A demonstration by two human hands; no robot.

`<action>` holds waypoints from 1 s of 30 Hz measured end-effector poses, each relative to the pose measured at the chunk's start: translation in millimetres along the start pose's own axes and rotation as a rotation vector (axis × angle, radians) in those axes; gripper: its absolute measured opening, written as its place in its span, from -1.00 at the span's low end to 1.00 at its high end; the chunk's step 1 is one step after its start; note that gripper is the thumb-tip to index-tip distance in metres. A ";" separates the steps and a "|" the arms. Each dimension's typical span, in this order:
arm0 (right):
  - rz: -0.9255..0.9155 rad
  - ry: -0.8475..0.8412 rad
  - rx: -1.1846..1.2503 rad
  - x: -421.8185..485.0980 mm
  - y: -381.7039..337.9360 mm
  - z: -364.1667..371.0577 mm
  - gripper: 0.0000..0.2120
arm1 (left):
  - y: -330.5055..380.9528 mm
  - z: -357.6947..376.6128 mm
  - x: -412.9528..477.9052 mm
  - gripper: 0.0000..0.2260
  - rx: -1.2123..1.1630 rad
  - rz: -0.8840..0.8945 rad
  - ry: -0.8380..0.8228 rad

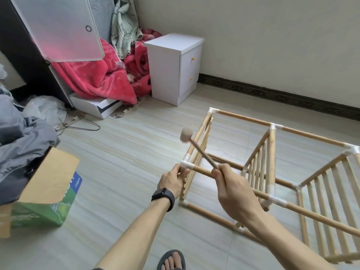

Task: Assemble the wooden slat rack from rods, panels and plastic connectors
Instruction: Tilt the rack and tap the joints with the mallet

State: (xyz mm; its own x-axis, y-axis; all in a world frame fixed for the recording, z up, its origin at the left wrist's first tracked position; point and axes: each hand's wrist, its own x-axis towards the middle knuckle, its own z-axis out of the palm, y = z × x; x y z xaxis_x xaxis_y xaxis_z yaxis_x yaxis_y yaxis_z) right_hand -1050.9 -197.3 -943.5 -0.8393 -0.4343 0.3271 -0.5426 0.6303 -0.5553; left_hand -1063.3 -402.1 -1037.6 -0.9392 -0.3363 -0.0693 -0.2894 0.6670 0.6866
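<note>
Far left, by the floor's left edge: cardboard box [44,193], flap open, green and blue print – lettering too blurred to read. Grey clothes heaped above it. A wire hanger [85,126] lies on the floor behind, and a white nightstand [175,69] stands near the back wall.

Left hand [172,182], black watch [163,195] on the wrist, fingers curled round the rack's near-left corner post just under the white connector [186,164].

Mallet [187,135] – wooden, with the head raised up-left of the grip, above that connector and apart from it. Its handle slants down-right across the top rod into the right hand [233,190], which is wrapped tight round the handle's lower end.

Rack [272,172] sits on the floor at mid-right. Its long axis runs from the left-hand corner toward the floor's right edge, rods lie along it, and three slat panels stand crosswise, joined by white connectors.

Bottom edge: a sandalled foot [171,260].
</note>
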 end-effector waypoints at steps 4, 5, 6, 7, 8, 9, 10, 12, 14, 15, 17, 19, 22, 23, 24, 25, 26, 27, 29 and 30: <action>0.077 -0.193 -0.180 0.2 -0.3 0.7 -0.75 | 0.6 1.6 -0.6 -0.68 -0.001 -0.009 0.019; 0.120 -0.252 -0.224 -0.2 3.6 0.6 -0.74 | 0.0 2.2 -1.1 -0.68 -0.001 -0.015 0.019; 0.122 -0.217 -0.192 -0.1 6.5 1.0 -0.75 | -1.4 3.1 -1.3 -0.68 -0.007 -0.013 0.018; 0.092 -0.093 -0.080 -1.0 5.7 0.2 -0.76 | -2.3 3.0 -1.3 -0.69 -0.018 -0.004 0.011; 0.052 0.022 0.013 -1.2 2.6 -1.1 -0.78 | -1.8 1.7 -1.1 -0.69 -0.026 0.001 0.009; 0.041 0.060 0.045 -2.9 1.7 -0.5 -0.79 | -1.4 0.9 -0.5 -0.69 -0.027 0.005 0.013; 0.032 0.021 0.012 -4.4 2.4 -0.6 -0.80 | -0.7 1.1 -0.3 -0.69 -0.025 0.002 0.014; 0.069 -0.215 -0.218 -6.2 5.3 0.2 -0.79 | 0.8 1.0 -0.8 -0.69 -0.019 -0.015 0.018; 0.158 -0.313 -0.273 -10.2 15.9 0.0 -0.75 | 1.3 0.7 -4.0 -0.69 -0.008 -0.029 0.009; 0.182 -0.250 -0.230 -11.0 19.4 -3.5 -0.75 | -0.1 0.3 -5.0 -0.70 -0.018 -0.020 -0.003; 0.208 -0.050 -0.175 -14.3 25.2 -13.7 -0.72 | -2.5 -4.1 -8.7 -0.76 -0.077 -0.010 -0.050; 0.290 0.109 -0.179 -19.0 42.5 -27.0 -0.69 | -2.7 -12.8 -8.8 -0.83 -0.185 -0.048 -0.141; 0.483 0.077 -0.247 -34.0 64.2 -42.8 -0.67 | 0.2 -36.7 -2.0 -0.87 -0.194 -0.105 -0.401; 0.531 0.019 -0.252 -42.3 68.4 -44.7 -0.68 | 4.2 -45.1 0.6 -0.79 -0.168 -0.123 -0.478; 0.514 -0.028 -0.304 -50.5 70.8 -43.4 -0.68 | 9.9 -52.4 3.4 -0.73 -0.159 -0.151 -0.508; 0.492 -0.061 -0.383 -58.0 69.5 -41.7 -0.69 | 16.1 -57.5 7.4 -0.69 -0.186 -0.179 -0.499; 0.468 -0.085 -0.445 -64.6 71.4 -39.1 -0.71 | 24.4 -60.6 10.5 -0.66 -0.226 -0.203 -0.460; 0.482 -0.095 -0.447 -69.2 68.6 -38.6 -0.73 | 33.3 -62.5 13.7 -0.65 -0.273 -0.212 -0.416; 0.520 -0.127 -0.430 -74.1 57.3 -40.5 -0.71 | 53.3 -62.6 16.6 -0.64 -0.279 -0.179 -0.351; 0.531 -0.144 -0.407 -77.0 53.0 -40.9 -0.69 | 62.7 -60.5 16.5 -0.60 -0.234 -0.148 -0.331</action>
State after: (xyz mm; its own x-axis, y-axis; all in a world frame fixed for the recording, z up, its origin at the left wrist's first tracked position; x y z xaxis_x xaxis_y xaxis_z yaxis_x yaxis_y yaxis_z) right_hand -1016.5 -104.2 -966.8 -0.9976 -0.0626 -0.0309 -0.0519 0.9610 -0.2715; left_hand -1085.7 -406.1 -951.9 -0.9103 -0.1605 -0.3817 -0.4118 0.4455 0.7949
